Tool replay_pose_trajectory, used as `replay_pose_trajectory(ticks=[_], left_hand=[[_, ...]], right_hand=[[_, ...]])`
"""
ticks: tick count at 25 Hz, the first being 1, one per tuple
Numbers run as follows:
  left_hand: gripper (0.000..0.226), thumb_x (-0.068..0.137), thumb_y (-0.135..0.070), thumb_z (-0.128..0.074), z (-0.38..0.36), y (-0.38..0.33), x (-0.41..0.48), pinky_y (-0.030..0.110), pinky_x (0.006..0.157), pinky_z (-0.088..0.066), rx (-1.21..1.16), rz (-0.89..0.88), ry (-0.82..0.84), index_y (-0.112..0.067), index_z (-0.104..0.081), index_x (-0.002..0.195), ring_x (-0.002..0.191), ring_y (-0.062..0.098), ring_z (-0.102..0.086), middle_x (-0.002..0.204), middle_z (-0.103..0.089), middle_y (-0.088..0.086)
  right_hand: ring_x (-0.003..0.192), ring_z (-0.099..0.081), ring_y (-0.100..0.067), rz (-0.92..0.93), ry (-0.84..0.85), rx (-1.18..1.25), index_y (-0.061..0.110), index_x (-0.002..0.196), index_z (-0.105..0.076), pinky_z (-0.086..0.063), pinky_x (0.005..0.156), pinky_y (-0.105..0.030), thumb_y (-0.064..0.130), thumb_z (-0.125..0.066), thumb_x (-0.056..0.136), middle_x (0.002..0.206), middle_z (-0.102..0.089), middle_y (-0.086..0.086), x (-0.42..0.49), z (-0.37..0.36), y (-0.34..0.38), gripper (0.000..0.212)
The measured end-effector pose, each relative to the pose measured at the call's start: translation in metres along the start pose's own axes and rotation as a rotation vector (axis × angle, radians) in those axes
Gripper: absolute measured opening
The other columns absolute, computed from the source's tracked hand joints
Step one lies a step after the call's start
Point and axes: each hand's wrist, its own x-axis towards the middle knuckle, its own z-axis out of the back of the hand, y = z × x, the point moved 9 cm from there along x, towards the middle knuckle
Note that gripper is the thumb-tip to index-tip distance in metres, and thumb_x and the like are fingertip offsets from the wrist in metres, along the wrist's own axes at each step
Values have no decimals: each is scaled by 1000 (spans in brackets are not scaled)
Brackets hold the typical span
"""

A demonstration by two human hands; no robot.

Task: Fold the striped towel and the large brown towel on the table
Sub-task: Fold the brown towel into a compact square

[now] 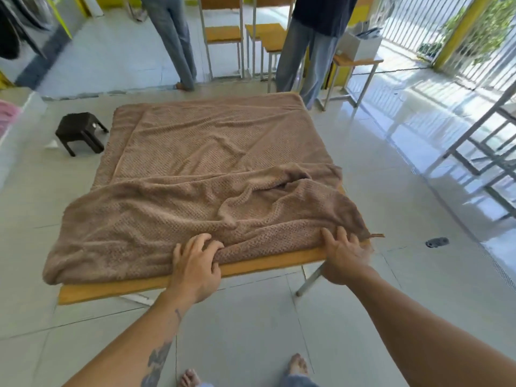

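Note:
The large brown towel (pixel 206 163) covers almost the whole wooden table (pixel 134 287). It lies flat at the far side and bunched in wrinkled folds along the near side. My left hand (pixel 195 263) grips the towel's near edge at the middle of the table's front. My right hand (pixel 344 254) rests on the towel's near right corner, fingers spread over the cloth and curled at its edge. No striped towel is in sight.
Two people (pixel 173 43) (pixel 310 46) stand beyond the table's far edge, next to wooden chairs (pixel 223 34). A small black stool (pixel 81 132) stands on the floor to the left. Metal table frames (pixel 480 152) stand at the right. My bare feet (pixel 298 364) are below.

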Motion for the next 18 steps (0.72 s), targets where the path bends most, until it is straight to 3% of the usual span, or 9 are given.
replay_pose_trajectory(ticks=[3, 4, 6, 8, 9, 12, 15, 18], left_hand=[[44, 77, -29, -50, 12, -4, -16, 50, 103, -33, -30, 71, -169, -31, -59, 120, 124, 28, -46, 131, -47, 3], [47, 81, -32, -48, 11, 0, -19, 53, 105, -30, -19, 131, -158, -33, -55, 128, 129, 30, -41, 138, -43, 5], [54, 93, -45, -38, -3, 23, -28, 62, 111, -17, -45, 320, -26, -44, -32, 147, 146, 32, -12, 159, -15, 7], [56, 98, -55, -28, -18, 54, -39, 65, 114, -11, -118, 498, 118, -51, -10, 151, 148, 32, 12, 163, 11, 0], [56, 98, -55, -25, -19, 64, -42, 66, 115, -10, -159, 548, 149, -52, -8, 152, 148, 32, 15, 163, 14, -2], [48, 99, -46, -25, 6, 82, -37, 66, 115, -9, -202, 607, 0, -41, -34, 146, 147, 30, -7, 159, -14, 1], [40, 96, -36, -32, 35, 62, -24, 51, 112, -24, -80, 371, -181, -33, -52, 130, 129, 19, -40, 134, -44, -5], [37, 95, -28, -42, 29, 63, -17, 38, 101, -40, -189, 294, -51, -28, -54, 129, 115, 16, -44, 121, -45, -7]], right_hand=[[127, -41, -33, 108, -149, 59, 25, 134, -41, -31, 106, -53, 30, -52, 76, 135, -41, -8, 2, 34, 31, 59], [129, -39, -33, 229, -198, 104, 27, 137, -39, -31, 107, -52, 27, -52, 75, 137, -39, -8, -1, 41, 52, 63], [142, -22, -35, 417, -140, 164, 35, 148, -23, -27, 111, -56, 24, -53, 76, 154, -21, -8, -8, 35, 84, 79], [148, -3, -35, 414, 27, 84, 43, 151, -6, -23, 112, -63, 25, -53, 80, 162, 0, -3, -7, 10, 89, 87], [149, 0, -34, 378, 74, 34, 45, 151, -2, -23, 111, -64, 26, -53, 81, 162, 4, -2, -5, 3, 85, 89], [140, -23, -38, 323, 26, 33, 38, 149, -16, -32, 107, -60, 35, -57, 82, 154, -17, -8, -2, 19, 98, 78], [135, -32, -34, 444, -64, 106, 34, 146, -27, -34, 108, -53, 35, -59, 82, 149, -29, -5, -7, 38, 135, 72], [136, -32, -33, 441, 111, 86, 34, 148, -29, -32, 110, -54, 34, -54, 84, 150, -29, -3, -13, 26, 151, 69]])
